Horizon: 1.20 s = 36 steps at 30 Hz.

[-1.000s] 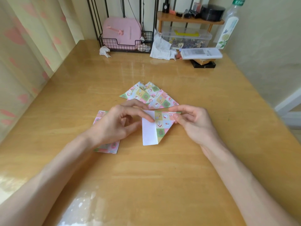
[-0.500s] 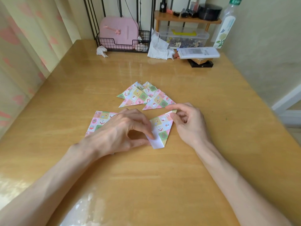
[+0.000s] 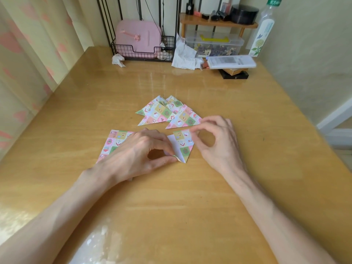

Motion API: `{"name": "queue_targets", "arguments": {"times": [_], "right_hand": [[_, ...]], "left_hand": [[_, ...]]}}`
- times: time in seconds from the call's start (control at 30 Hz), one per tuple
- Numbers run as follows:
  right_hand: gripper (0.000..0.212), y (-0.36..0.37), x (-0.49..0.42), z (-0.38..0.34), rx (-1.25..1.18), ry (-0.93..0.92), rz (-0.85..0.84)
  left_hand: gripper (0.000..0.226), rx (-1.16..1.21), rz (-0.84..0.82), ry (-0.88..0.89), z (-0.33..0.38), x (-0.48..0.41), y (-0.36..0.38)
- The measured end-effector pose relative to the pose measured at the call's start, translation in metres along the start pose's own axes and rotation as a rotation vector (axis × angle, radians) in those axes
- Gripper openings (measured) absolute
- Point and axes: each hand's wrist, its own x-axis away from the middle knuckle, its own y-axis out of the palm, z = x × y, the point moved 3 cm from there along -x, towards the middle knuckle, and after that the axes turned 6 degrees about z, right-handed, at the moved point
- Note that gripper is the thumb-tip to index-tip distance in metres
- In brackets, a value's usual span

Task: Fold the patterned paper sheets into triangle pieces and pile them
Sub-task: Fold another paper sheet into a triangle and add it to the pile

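A half-folded patterned sheet (image 3: 183, 144) lies at the table's middle, pointing toward me, with a white flap showing on its left side. My left hand (image 3: 141, 155) pinches the flap's lower tip between thumb and forefinger. My right hand (image 3: 215, 141) pinches the sheet's upper right corner. Just behind lies a loose pile of folded triangle pieces (image 3: 167, 113), overlapping each other. A flat stack of unfolded patterned sheets (image 3: 112, 144) lies to the left, partly hidden under my left hand.
The wooden table (image 3: 190, 206) has a wire basket with a pink case (image 3: 139, 40), crumpled tissues (image 3: 183, 56), a clear storage box (image 3: 215, 43), a white remote (image 3: 231, 61) and a bottle (image 3: 263, 29) along its far edge. A wall runs on the right.
The white flap has been folded in over the sheet, which has narrowed into a pointed shape. My left hand moved down to the tip, and my right hand shifted to the upper corner.
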Motion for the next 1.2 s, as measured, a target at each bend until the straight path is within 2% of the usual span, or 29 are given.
{"name": "queue_targets", "arguments": {"times": [0.2, 0.4, 0.6, 0.73, 0.9, 1.2], "right_hand": [[0.005, 0.008, 0.004, -0.004, -0.136, -0.027, -0.209], [0.016, 0.007, 0.003, 0.0, -0.119, -0.038, -0.336], [0.024, 0.0, 0.002, -0.002, -0.112, -0.098, -0.399], [0.029, -0.008, 0.001, 0.0, -0.115, -0.14, -0.481], [0.021, -0.013, 0.002, 0.003, -0.144, -0.141, -0.518], [0.024, -0.013, 0.005, 0.002, -0.161, -0.113, -0.527]], "left_hand": [[0.007, 0.09, -0.008, -0.034, -0.002, 0.001, -0.001], [0.013, 0.106, -0.019, -0.034, 0.002, -0.001, 0.001], [0.017, 0.071, 0.015, -0.039, 0.006, -0.002, 0.007], [0.019, 0.072, 0.071, -0.131, 0.003, -0.002, 0.01], [0.023, 0.067, 0.069, -0.238, 0.002, -0.004, 0.013], [0.017, 0.05, 0.057, -0.295, 0.007, -0.005, 0.01]]}}
